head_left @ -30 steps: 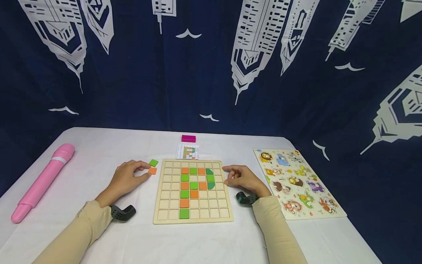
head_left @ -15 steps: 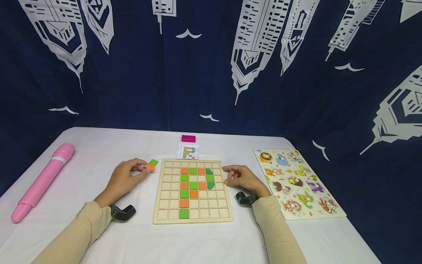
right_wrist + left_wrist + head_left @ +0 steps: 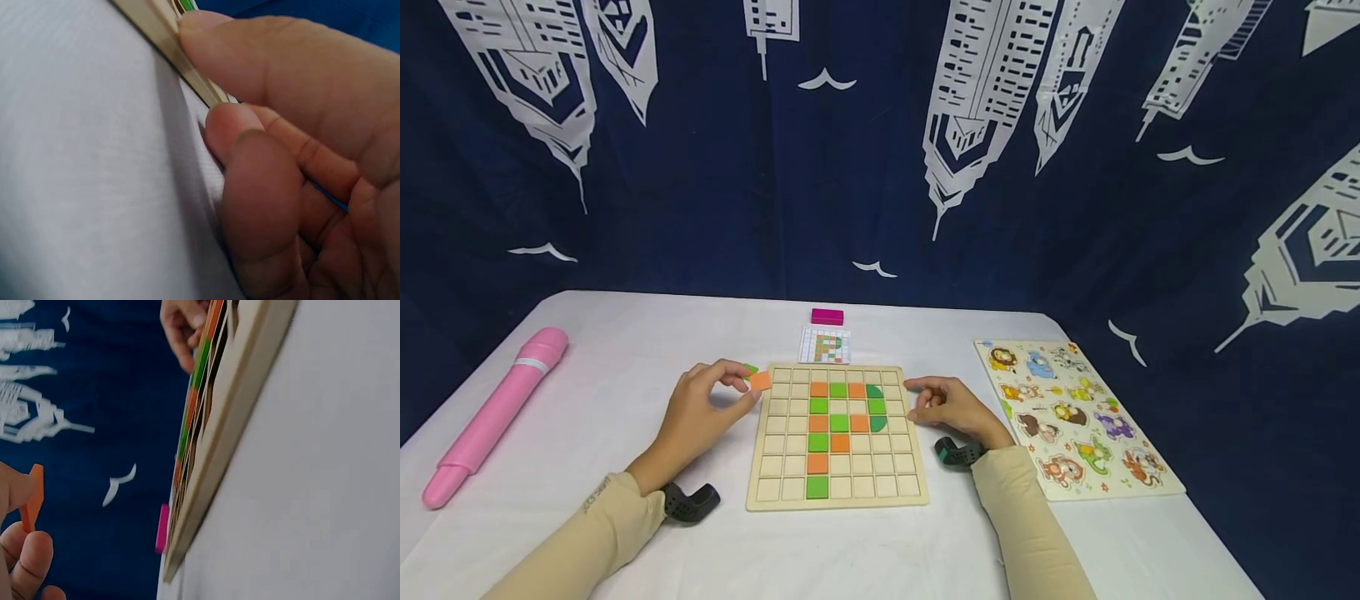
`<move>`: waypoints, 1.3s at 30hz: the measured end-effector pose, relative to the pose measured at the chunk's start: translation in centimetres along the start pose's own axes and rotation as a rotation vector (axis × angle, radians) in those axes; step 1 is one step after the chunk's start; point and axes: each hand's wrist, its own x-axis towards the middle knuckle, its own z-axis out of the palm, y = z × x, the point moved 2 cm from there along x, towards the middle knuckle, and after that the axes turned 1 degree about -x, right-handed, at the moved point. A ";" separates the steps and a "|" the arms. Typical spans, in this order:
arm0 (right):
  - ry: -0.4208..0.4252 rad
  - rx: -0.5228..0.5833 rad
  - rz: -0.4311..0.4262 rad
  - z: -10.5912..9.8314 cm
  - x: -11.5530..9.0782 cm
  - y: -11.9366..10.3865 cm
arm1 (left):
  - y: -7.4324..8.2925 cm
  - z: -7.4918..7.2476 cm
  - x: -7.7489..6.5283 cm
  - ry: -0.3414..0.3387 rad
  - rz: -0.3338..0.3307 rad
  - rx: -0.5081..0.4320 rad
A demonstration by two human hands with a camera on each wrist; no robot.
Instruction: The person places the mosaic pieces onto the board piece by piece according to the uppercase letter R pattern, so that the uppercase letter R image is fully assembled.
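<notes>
My left hand (image 3: 696, 412) pinches a square orange tile (image 3: 760, 381) between thumb and fingers, raised by the left edge of a wooden grid board (image 3: 775, 467). In the left wrist view the orange tile (image 3: 35, 500) appears edge-on and tilted. Behind it a green tile (image 3: 750, 368) is mostly hidden. Orange, green and dark green pieces sit in the board's cells in a letter-like pattern. My right hand (image 3: 951, 407) rests at the board's right edge. In the right wrist view its thumb (image 3: 250, 62) touches the rim, its other fingers loosely bent.
A pattern card (image 3: 825, 346) lies beyond the board, with a magenta block (image 3: 827, 317) behind it. On the left is a pink microphone-shaped object (image 3: 501, 417). An animal picture board (image 3: 1060, 454) lies to the right. A dark blue printed curtain (image 3: 850, 183) hangs behind the table.
My left hand has lifted the orange tile from the table beside the green tile and carried it right to the board's edge. My right hand has stayed in place.
</notes>
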 end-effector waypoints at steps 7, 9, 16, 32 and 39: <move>0.009 0.011 0.005 0.1 -0.1 -0.2 | 2.9 1.8 -1.2 -0.059 0.007 -0.078; 0.008 0.014 0.004 0.1 -0.1 -0.2 | 3.6 2.6 -1.6 -0.080 0.001 -0.104; 0.007 0.006 0.007 0.1 0.1 -0.2 | 6.0 5.8 -2.9 -0.155 0.039 -0.157; 0.017 -0.012 0.016 0.2 0.1 -0.5 | 8.8 10.2 -3.1 -0.250 0.083 -0.176; 0.016 -0.003 0.015 0.2 0.0 -0.5 | 8.8 10.5 -3.4 -0.307 0.133 -0.121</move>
